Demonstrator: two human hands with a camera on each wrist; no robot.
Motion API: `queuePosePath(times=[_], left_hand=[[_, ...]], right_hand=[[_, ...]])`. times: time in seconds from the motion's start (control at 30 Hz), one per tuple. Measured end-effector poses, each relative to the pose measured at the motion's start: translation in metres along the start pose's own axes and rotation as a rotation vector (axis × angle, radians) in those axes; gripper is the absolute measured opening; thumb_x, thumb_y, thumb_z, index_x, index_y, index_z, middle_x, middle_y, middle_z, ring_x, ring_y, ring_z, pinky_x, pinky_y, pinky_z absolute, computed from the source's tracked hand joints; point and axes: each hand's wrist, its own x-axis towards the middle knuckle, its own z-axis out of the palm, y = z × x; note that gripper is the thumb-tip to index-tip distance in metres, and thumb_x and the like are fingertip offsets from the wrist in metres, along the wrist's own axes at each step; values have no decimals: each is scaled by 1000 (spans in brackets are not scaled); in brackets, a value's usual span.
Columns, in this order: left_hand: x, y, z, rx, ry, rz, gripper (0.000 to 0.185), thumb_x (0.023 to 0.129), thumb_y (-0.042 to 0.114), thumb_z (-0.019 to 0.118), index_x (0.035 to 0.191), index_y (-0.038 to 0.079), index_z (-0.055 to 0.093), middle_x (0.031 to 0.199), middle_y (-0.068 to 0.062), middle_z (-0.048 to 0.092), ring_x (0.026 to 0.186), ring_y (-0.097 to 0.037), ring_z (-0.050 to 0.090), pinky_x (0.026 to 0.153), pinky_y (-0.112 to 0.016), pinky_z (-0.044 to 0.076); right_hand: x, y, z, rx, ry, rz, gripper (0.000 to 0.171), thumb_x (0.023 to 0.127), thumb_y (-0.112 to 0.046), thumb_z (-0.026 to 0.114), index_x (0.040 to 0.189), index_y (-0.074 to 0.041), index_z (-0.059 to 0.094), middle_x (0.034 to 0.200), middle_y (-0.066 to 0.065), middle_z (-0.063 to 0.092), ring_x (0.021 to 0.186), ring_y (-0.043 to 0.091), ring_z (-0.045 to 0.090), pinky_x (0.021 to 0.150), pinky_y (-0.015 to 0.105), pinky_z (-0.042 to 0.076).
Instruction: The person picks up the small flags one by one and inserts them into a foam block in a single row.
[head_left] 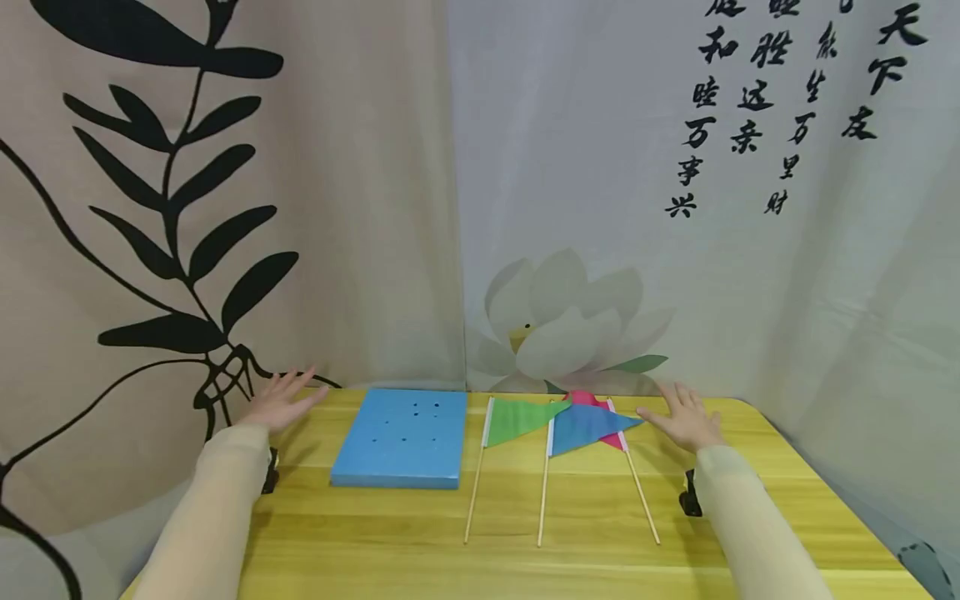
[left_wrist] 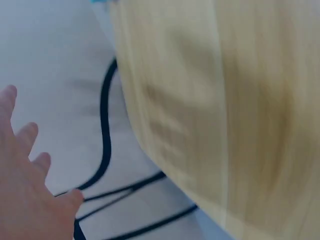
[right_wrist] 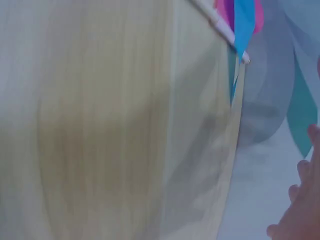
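left hand (head_left: 279, 402): lower left of frame, fingers spread flat, holding nothing, beside blue board (head_left: 402, 436) | right hand (head_left: 686, 419): lower right, fingers spread, holding nothing, fingertips just right of blue flag (head_left: 588, 426) | green flag (head_left: 521, 418), pink flag (head_left: 592, 401) lie centre on table (head_left: 600, 533)

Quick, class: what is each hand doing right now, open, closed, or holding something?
Left hand: open, fingers spread, holding nothing.
Right hand: open, holding nothing, beside the blue flag.
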Motion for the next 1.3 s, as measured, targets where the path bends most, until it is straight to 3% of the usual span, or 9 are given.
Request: queuePosePath(times=[0.13,0.3,0.47,0.57,0.7,0.87,1.0,1.13,1.3], left_hand=[[-2,17,1,-160,-45,7,79,99,60,33,157,13,7,157,-28,-3,138,-55,-5,97,-78,4],[-7,29,7,-287,-50,35,74,101,58,27,157,11,11,159,-23,7,141,-50,8,104,-71,13],[-4,24,18,-400,-90,-4,78,100,61,21,156,7,13,157,-26,12,138,-48,22,105,-63,25],[-1,21,28,-481,-103,-36,81,99,63,22,156,6,14,156,-27,16,131,-48,35,98,-58,39],[-1,19,44,-584,-100,-42,78,101,57,31,154,0,20,152,-29,25,124,-46,44,88,-50,50],[-10,19,60,-596,-106,-27,69,102,39,49,151,-1,26,141,-31,40,109,-38,56,79,-43,54],[-17,23,65,-592,-113,-20,66,101,30,54,150,-4,27,139,-33,39,103,-35,58,76,-42,54],[-19,22,71,-625,-120,-32,65,99,28,58,150,-1,30,140,-32,36,101,-33,58,75,-41,54],[-19,17,79,-656,-107,-15,62,99,25,59,150,1,32,139,-31,38,97,-28,58,71,-37,53]], right_hand=[[2,-16,4,80,23,-48,86,95,-59,46,154,-3,19,154,34,4,137,57,2,95,80,2],[4,-49,12,215,35,-141,77,96,-41,58,149,5,26,152,37,10,137,57,7,102,75,11],[9,-81,23,361,25,-164,69,96,-30,61,146,7,33,148,35,27,136,51,21,107,66,20],[9,-102,31,430,17,-160,62,96,-26,62,144,7,38,143,32,38,132,49,33,105,62,29],[7,-127,47,481,-10,-158,52,95,-23,63,138,2,50,134,26,51,124,45,46,99,56,40],[3,-156,62,568,-82,-143,32,93,-19,66,120,-2,67,113,13,66,98,30,63,84,46,51],[1,-175,71,677,-180,-87,30,94,-19,65,115,2,69,99,8,70,80,25,67,73,46,55],[-2,-190,80,779,-271,-40,34,93,-18,64,116,7,66,92,10,71,75,25,69,66,40,56],[-6,-206,97,946,-371,33,36,93,-16,65,117,10,64,98,16,70,75,23,69,66,36,57]])
